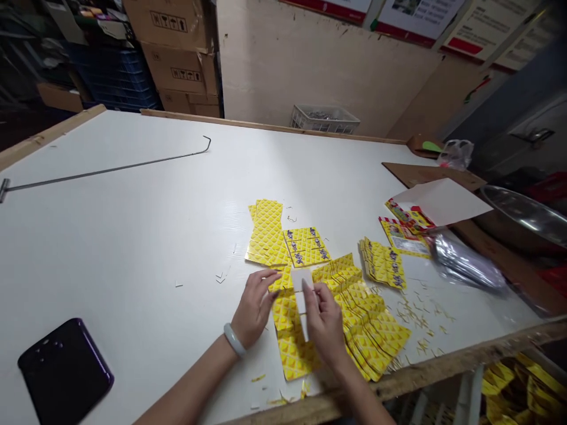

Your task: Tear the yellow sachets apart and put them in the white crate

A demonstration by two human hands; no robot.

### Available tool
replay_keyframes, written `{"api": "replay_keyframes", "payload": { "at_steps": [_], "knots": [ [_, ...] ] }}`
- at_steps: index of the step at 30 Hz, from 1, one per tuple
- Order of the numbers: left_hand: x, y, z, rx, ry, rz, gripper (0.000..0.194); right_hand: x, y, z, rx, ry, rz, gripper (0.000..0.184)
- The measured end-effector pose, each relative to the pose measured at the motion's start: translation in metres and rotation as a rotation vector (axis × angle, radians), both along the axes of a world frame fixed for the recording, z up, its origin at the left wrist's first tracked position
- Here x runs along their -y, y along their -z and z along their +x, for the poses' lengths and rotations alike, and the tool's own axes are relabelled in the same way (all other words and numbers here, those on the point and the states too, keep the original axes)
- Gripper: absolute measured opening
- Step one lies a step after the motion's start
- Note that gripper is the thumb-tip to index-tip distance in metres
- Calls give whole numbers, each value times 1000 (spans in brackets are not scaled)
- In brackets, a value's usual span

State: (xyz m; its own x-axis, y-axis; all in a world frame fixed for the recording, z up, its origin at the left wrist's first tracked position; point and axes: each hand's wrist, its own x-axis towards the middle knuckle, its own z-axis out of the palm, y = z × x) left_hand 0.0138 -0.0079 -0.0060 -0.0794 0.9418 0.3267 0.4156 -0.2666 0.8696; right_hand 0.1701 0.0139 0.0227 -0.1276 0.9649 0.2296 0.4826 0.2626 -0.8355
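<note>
- My right hand (325,321) pinches a white-faced card strip (301,289) between thumb and fingers, above the yellow sheets near the worktop's near edge.
- My left hand (257,301) is curved at the left side of the yellow sheet (295,354), with a narrow gap between thumb and fingers; I can't tell whether they grip it.
- The strip looks light and fairly stiff, scored across by lines where I'd expect it to bend or part. Its printed faces may be a little slippery; the long sides seem the safest hold, clear of those lines.
- Right beside my right hand, a fanned pile of yellow sheets (372,324) reaches toward the near edge and crowds that wrist.
- Past my fingers, toward the far edge, sit a yellow stack (268,233) and 1 patterned card with purple figures (308,245).
- Toward the right edge lie a small bundle (383,265), loose yellow trimmings (416,316) and clear plastic bags (467,262); the trimmings could slip under the sheets.
- My phone (66,372) lies by the near left, and a hooked metal rod (110,170) toward the far left corner, neither in my way.
</note>
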Motion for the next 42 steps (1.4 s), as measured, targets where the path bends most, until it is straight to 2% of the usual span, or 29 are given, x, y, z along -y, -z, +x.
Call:
{"api": "replay_keyframes", "payload": {
  "at_steps": [3, 5, 7, 8, 11, 16, 19, 25, 32, 36, 39, 42],
  "knots": [
    [-7, 11, 2, -393, 4, -111, 54, -17, 8, 21, 189, 19, -17, 27],
    [-9, 14, 6, -529, -35, -175, 42, -22, 16, 24, 358, -17, 6, 30],
    [-10, 15, 10, -577, -16, -201, 24, -24, 23, 21, 558, -47, 48, 33],
    [-10, 15, 12, -584, 6, -201, 22, -24, 26, 18, 658, -56, 71, 34],
    [-10, 16, 13, -580, 38, -184, 24, -23, 28, 12, 881, -67, 126, 36],
    [-11, 19, 12, -568, 37, -157, 22, -22, 24, 8, 1050, -107, 160, 32],
    [-11, 20, 12, -558, 44, -149, 22, -23, 25, 6, 1063, -112, 117, 27],
    [-11, 20, 12, -511, 58, -169, 23, -22, 23, -4, 913, -312, 43, 22],
    [-9, 13, 5, -440, 88, -233, 14, -24, 23, -4, 1032, -237, 79, 22],
    [-7, 7, 3, -403, 70, -250, 11, -26, 21, -2, 1136, -337, 144, 11],
    [2, 0, 7, -408, 56, -193, 12, -28, 17, -1, 1116, -382, 98, 8],
    [11, -2, 17, -474, 155, -78, 25, -33, 14, -1, 1043, -367, -8, 12]
  ]
}}
